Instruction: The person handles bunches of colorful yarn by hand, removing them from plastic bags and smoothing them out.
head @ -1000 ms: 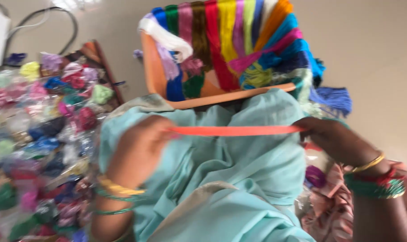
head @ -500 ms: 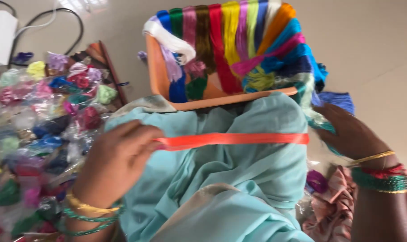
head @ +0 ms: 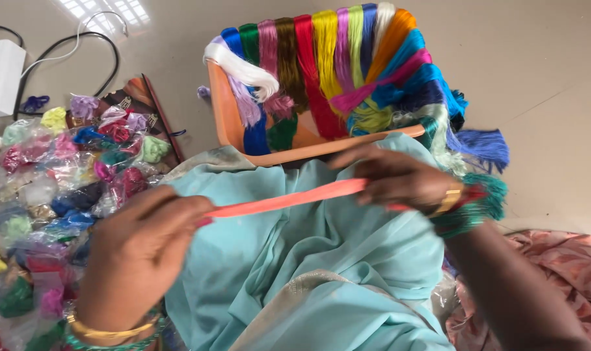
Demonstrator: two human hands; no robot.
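**Orange strip held taut over teal cloth**

A flat, smooth orange strip [head: 289, 199] spans both hands above soft, draped teal fabric [head: 295, 273]. The left hand [head: 142, 253] has its grip pinched shut on one end; the right hand [head: 396, 177] is clamped on the other. Behind stands an orange tray [head: 220, 110] draped with glossy multicoloured thread skeins [head: 328, 58].

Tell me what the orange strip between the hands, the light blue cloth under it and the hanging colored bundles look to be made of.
Orange strip: likely a flat woven ribbon or tape, matte, pulled straight between the left hand and right hand.
Light blue cloth: thin, soft fabric, draping in loose folds.
Colored bundles: probably silk or synthetic thread; fine, glossy strands.
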